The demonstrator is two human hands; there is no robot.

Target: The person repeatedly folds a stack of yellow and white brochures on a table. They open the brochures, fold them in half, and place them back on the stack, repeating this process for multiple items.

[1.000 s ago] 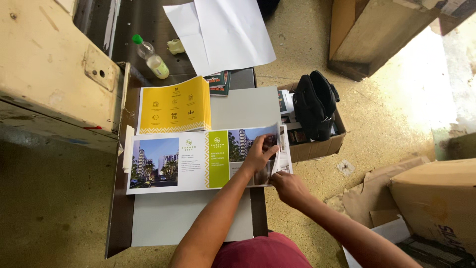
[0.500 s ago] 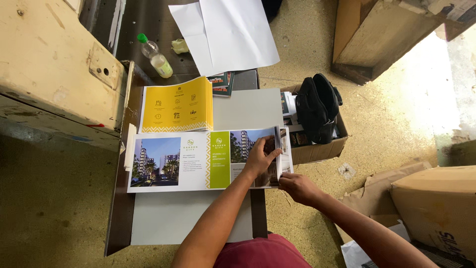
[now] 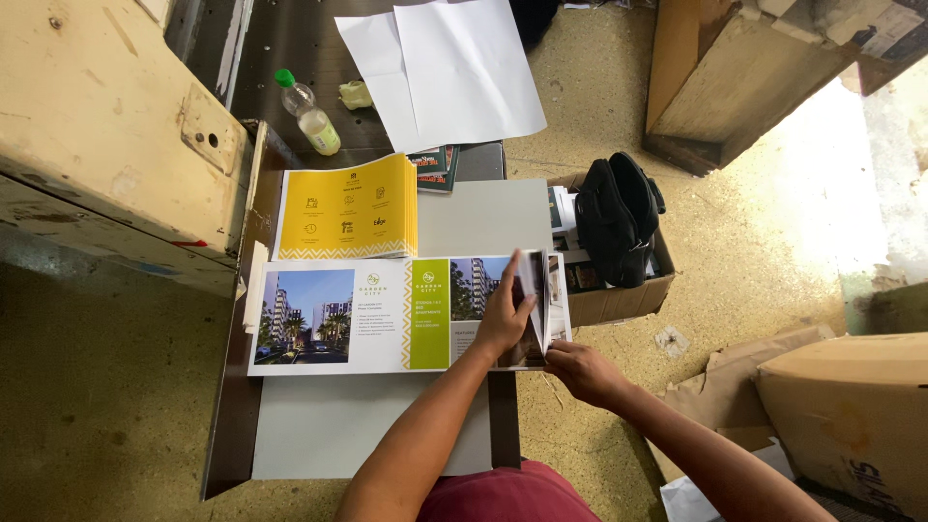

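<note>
A stack of long printed brochure sheets [image 3: 348,314], showing building photos and a green band, lies across a grey table [image 3: 483,217]. My left hand [image 3: 507,314] presses on the stack's right end with fingers spread against the raised sheets. My right hand [image 3: 578,369] pinches the lower right corner, lifting a few sheets [image 3: 537,295] so they stand curled upward. Behind the stack sits a yellow pile of folded leaflets [image 3: 350,206].
A plastic bottle with a green cap [image 3: 307,114] and white paper sheets [image 3: 454,68] lie on a dark surface at the back. A black bag [image 3: 619,217] rests on a cardboard box of prints at the right. Wooden crates and cartons stand around on the floor.
The sheets at the stack's right end have been lifted higher and curl up between my hands. My left hand's fingers have shifted up against them.
</note>
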